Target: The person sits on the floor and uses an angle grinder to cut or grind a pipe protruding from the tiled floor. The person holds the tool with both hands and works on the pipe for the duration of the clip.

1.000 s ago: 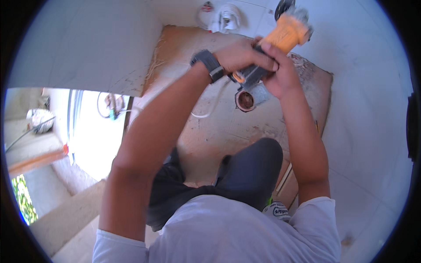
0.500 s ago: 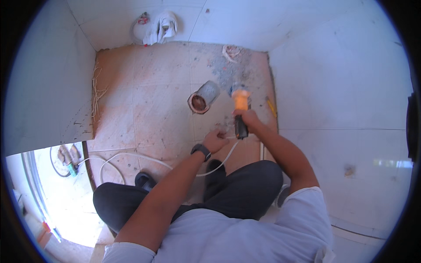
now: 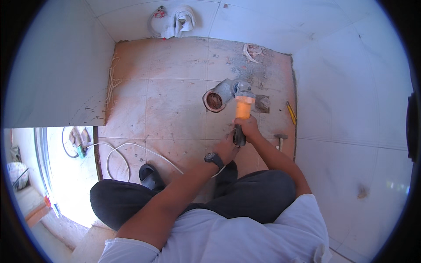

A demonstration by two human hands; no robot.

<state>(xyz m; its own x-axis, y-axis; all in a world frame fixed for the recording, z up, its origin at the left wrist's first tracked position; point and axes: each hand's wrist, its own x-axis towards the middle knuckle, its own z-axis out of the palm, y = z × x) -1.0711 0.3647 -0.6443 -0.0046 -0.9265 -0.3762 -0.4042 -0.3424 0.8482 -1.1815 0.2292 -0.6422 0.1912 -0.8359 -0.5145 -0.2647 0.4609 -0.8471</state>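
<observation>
An orange angle grinder (image 3: pixel 244 109) with a black rear handle points away from me, its grey head beside a wide grey pipe (image 3: pixel 226 90). The pipe's open end (image 3: pixel 215 101) faces me and has reddish-brown matter inside. My right hand (image 3: pixel 248 127) is wrapped around the grinder's handle from the right. At the handle's rear end, my left hand (image 3: pixel 227 147) closes against it from the left, its fingers partly hidden. A white cord (image 3: pixel 166 157) runs left from near that hand. Whether the disc touches the pipe I cannot tell.
Right of the grinder are a square hole (image 3: pixel 262 104) in the tiled floor, a yellow-handled tool (image 3: pixel 291 113) and a hammer (image 3: pixel 280 140). A coil of white cord (image 3: pixel 253 52) lies farther back. White wall panels (image 3: pixel 342 105) stand on three sides; a doorway (image 3: pixel 66 175) opens at left.
My left hand has come up from beside the cord to the rear of the grinder handle. The view has shifted, and the square hole and hammer now show.
</observation>
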